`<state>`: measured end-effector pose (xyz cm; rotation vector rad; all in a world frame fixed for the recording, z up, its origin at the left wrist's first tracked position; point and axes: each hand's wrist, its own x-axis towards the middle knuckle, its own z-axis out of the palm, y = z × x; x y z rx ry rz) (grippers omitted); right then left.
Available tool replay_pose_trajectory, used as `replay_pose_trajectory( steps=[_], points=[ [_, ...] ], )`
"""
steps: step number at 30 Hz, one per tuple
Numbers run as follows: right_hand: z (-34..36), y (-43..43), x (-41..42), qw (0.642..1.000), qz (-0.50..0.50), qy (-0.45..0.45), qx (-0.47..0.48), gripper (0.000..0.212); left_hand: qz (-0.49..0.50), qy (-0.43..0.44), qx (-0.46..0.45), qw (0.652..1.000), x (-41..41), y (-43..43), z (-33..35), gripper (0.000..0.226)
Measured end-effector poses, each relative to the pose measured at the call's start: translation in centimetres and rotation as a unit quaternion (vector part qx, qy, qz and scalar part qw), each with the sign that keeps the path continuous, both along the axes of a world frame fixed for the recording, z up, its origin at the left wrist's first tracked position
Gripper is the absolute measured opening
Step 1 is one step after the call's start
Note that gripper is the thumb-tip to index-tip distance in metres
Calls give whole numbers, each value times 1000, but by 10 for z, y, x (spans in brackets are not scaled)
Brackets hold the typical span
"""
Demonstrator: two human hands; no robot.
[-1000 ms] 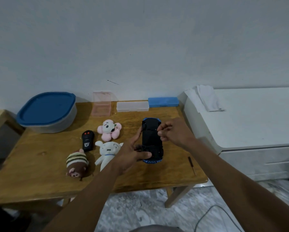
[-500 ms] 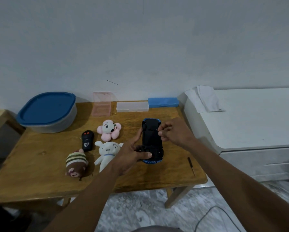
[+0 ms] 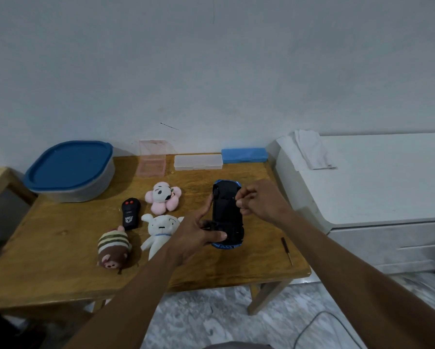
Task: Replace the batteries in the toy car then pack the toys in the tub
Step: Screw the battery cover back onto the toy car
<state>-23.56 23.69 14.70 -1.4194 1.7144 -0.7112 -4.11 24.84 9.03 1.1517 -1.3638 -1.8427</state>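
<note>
Now your left hand (image 3: 196, 235) grips the toy car (image 3: 227, 210), which you hold belly-up just above the wooden table (image 3: 60, 235). The black underside faces you, and your thumb lies across the near end while your fingers wrap the far left side. Your right hand (image 3: 261, 202) is curled at the car's front right edge, thumb and forefinger pinched together against the underside. I cannot tell whether they grip the car itself or some small part. Blue bodywork shows at both ends of the car. A thin screwdriver (image 3: 286, 250) lies on the table near your right forearm, apart from the car. Left of the car sit a white plush (image 3: 161, 227), a pink flower plush (image 3: 163, 197), a black remote (image 3: 130, 212) with red buttons and a striped brown plush (image 3: 113, 245). The grey tub (image 3: 85, 192) stands at the table's far left corner with its blue lid (image 3: 67, 165) on. Along the wall stand a pink clear box (image 3: 152, 159), a flat clear case (image 3: 198, 161) and a blue case (image 3: 244, 155).
</note>
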Motion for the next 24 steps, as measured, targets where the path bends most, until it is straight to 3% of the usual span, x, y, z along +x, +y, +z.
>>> replay_pose_trajectory(
  steps=[5, 24],
  points=[
    [-6, 6, 10, 999, -35, -15, 37, 8, 21, -12, -24, 999, 1, -1, -3, 98],
    [3, -5, 3, 999, -34, -3, -25, 9, 18, 23, 7, 1000, 3, -4, 0, 99]
  ],
)
